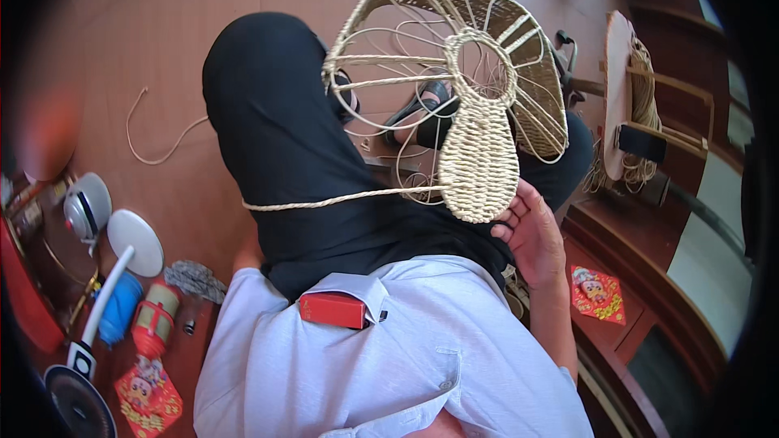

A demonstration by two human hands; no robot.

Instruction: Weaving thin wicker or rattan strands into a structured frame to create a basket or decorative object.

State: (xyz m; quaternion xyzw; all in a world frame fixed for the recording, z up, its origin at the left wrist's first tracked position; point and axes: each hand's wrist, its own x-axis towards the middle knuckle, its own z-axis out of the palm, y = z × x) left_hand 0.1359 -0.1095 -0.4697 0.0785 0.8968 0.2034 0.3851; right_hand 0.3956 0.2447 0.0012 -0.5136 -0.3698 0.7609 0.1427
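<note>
A wire-frame straw basket, partly woven, rests over my lap with its side toward me. It has a tightly woven oval panel, a rope-wrapped ring above it and bare wires fanning out to a woven rim. My right hand is at the lower right edge of the oval panel, its fingers curled against that edge and partly hidden by it. A straw cord runs taut from the panel leftward across my thigh. My left hand is hidden beyond the thigh; only a bit of that arm shows.
On the right, a coil of straw rope hangs on a stool-like wooden piece with a dark phone. At left lie a white fan, a blue bottle and a red flask. A loose cord trails on the floor.
</note>
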